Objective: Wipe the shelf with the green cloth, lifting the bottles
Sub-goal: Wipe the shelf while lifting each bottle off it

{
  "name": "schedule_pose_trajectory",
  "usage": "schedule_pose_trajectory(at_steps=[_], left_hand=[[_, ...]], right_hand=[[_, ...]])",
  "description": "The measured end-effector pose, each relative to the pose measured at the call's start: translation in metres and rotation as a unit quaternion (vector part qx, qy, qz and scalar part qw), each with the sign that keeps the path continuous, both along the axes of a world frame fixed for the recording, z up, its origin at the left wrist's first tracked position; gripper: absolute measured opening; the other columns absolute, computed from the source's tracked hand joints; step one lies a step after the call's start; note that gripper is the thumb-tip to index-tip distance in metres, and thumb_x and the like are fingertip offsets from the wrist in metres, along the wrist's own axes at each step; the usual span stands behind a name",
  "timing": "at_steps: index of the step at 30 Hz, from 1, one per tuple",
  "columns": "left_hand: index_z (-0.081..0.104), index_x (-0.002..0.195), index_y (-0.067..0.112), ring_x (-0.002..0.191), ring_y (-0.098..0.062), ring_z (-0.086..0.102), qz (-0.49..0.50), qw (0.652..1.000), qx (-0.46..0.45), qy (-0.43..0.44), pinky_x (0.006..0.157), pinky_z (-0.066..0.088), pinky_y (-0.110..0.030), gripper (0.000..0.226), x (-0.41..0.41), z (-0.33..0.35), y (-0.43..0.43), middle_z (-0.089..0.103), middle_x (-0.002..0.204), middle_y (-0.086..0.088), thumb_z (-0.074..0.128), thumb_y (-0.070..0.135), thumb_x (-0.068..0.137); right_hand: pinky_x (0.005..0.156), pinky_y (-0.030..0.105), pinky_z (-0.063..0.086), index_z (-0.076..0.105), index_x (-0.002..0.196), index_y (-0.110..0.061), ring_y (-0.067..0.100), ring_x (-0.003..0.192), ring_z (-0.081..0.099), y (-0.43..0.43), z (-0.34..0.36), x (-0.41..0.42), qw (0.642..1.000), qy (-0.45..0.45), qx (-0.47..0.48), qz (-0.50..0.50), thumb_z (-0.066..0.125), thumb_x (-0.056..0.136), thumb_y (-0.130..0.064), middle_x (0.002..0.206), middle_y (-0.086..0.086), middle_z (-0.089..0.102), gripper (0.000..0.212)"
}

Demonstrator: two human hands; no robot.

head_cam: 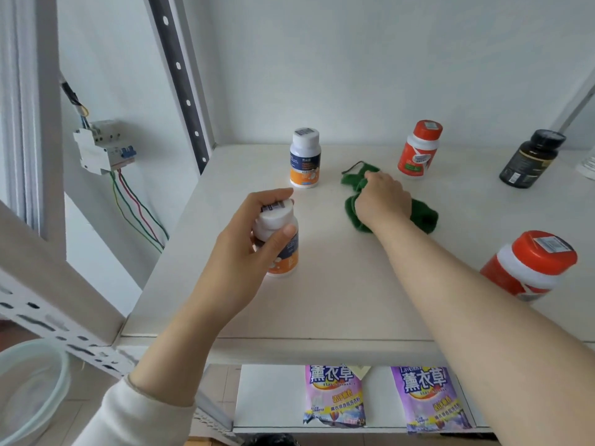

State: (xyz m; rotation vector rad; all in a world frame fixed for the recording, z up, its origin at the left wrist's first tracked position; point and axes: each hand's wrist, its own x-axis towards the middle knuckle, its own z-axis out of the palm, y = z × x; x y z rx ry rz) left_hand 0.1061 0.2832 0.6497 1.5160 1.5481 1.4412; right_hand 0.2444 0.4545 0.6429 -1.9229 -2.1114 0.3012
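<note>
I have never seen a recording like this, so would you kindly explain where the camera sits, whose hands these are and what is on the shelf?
There is no machine here: a person works with bare hands. The single picture comes from a wide-angle camera worn on the head, looking forward and down, so both forearms reach in from below. The left hand grips a white-capped bottle near the left side of the white shelf; whether it is lifted I cannot tell. The right hand holds the bunched green cloth down on the shelf. Four more bottles stand there: a second white-capped bottle, a far red-capped bottle, a near red-capped bottle and a black bottle. Two purple packets lie on the lower shelf.
</note>
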Motion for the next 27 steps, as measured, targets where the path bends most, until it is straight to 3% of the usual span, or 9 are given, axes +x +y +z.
schedule_pose_trajectory(at_steps=[3,9,18,21,24,27], left_hand=[[0.050,0.101,0.052,0.099,-0.012,0.058,-0.011,1.000,-0.002,0.001,0.095,0.050,-0.038,0.031,-0.004,-0.002,0.004,0.064,0.104,0.012,0.053,0.030,0.080],[0.049,0.098,0.059,0.101,-0.012,0.057,-0.031,0.999,0.011,-0.004,0.094,0.050,-0.036,0.033,-0.005,-0.007,0.010,0.061,0.105,0.013,0.054,0.031,0.080],[0.049,0.097,0.058,0.103,-0.009,0.056,-0.038,0.999,0.014,-0.007,0.092,0.050,-0.029,0.032,-0.004,-0.008,0.009,0.060,0.109,0.016,0.053,0.031,0.081],[0.049,0.099,0.055,0.105,-0.006,0.056,-0.041,0.999,0.013,-0.007,0.094,0.050,-0.029,0.030,-0.002,-0.007,0.008,0.060,0.111,0.016,0.053,0.032,0.080],[0.048,0.102,0.051,0.103,-0.011,0.057,-0.041,0.999,0.011,-0.009,0.093,0.049,-0.031,0.029,0.001,-0.005,0.006,0.061,0.111,0.012,0.052,0.032,0.080],[0.048,0.104,0.046,0.099,-0.013,0.058,-0.047,0.999,0.012,-0.013,0.088,0.049,-0.024,0.029,0.003,-0.004,0.003,0.062,0.109,0.008,0.054,0.028,0.082]], right_hand=[[0.106,0.041,0.030,0.032,0.139,-0.012,0.029,0.129,0.036,0.037,-0.002,-0.019,1.000,-0.021,-0.004,-0.013,0.040,0.090,-0.013,0.144,0.010,0.038,0.049],[0.103,0.037,0.031,0.037,0.136,-0.031,0.028,0.127,0.040,0.055,0.006,-0.018,0.996,-0.004,-0.037,0.084,0.036,0.086,-0.004,0.143,0.005,0.042,0.057],[0.109,0.022,0.024,0.059,0.117,-0.029,0.010,0.128,0.043,-0.058,-0.005,0.030,0.953,0.099,-0.006,0.285,0.042,0.083,0.007,0.135,-0.016,0.051,0.052],[0.110,0.030,0.030,0.063,0.111,-0.029,0.003,0.124,0.047,-0.102,-0.008,0.050,0.929,0.126,-0.014,0.348,0.050,0.080,0.008,0.126,-0.024,0.052,0.051],[0.108,0.027,0.029,0.063,0.107,-0.034,-0.007,0.122,0.044,-0.131,-0.008,0.068,0.915,0.140,-0.037,0.377,0.051,0.079,0.008,0.121,-0.033,0.051,0.052],[0.107,0.023,0.032,0.062,0.110,-0.030,0.000,0.120,0.049,-0.128,-0.005,0.067,0.925,0.157,-0.027,0.346,0.050,0.081,0.007,0.123,-0.020,0.058,0.049]])
